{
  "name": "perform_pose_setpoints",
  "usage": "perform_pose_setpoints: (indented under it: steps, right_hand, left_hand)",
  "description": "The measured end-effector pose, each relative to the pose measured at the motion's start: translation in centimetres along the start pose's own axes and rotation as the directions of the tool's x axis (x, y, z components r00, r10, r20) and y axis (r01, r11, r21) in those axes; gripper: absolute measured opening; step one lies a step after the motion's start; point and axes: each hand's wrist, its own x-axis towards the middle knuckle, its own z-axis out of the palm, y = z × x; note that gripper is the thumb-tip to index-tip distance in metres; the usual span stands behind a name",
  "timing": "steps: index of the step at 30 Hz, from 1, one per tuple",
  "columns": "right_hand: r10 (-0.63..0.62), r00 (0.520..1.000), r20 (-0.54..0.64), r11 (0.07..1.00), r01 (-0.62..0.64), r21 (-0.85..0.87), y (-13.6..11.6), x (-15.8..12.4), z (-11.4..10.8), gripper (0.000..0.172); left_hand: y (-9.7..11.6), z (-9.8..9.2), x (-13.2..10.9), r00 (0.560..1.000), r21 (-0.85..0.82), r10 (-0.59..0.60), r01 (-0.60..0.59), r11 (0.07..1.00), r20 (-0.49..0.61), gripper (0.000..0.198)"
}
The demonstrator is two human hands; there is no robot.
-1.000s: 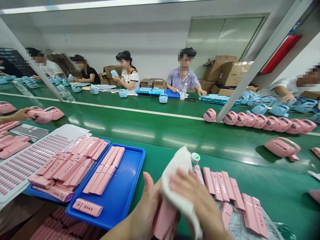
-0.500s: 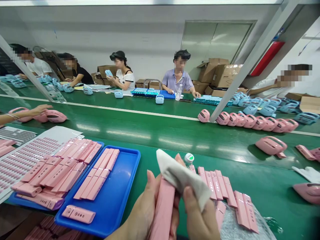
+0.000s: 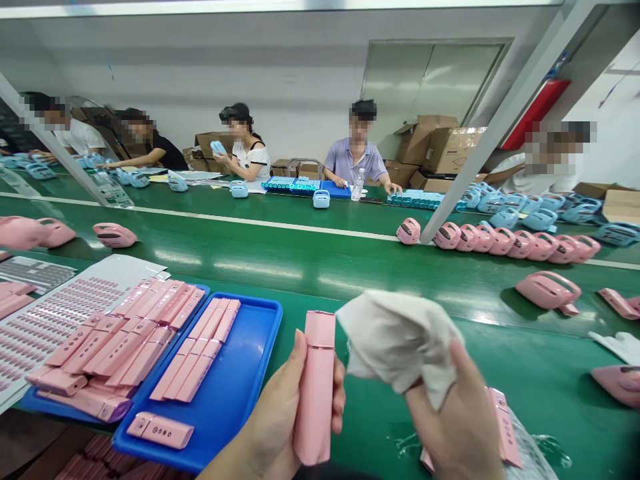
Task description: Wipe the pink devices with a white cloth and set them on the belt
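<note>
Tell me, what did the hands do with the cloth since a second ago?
The right hand pulled the white cloth off the pink panel and carried it to the right, bunched in its fingers; now cloth and panel are apart. The left hand still grips the panel upright. The blue tray with its rows of pink pieces stayed where it was.

A long pink plastic strip [image 3: 316, 387] with rounded edges is standing nearly upright, its plain side facing the camera, sitting in the clasp of the left hand [image 3: 273, 427]. Just beside it, a crumpled white cloth [image 3: 397, 340] is bunching up out of the right hand [image 3: 457, 420].
</note>
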Motion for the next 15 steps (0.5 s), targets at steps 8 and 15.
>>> perform_pose_setpoints:
  steps: [8,15]
  right_hand:
    - [0.463,0.855,-0.231,0.861,-0.372,0.348,-1.9,1.8,2.2,0.039]
    - [0.15,0.935,0.321,0.989,-0.138,-0.06,-0.4,-3.6,6.7,0.048]
  left_hand:
    - [-0.3,1.1,-0.5,0.998,-0.002,-0.015,0.014,1.0,-0.057,0.058]
    - [0.0,0.5,-0.5,0.981,-0.081,-0.176,0.183,0.98,0.081,0.079]
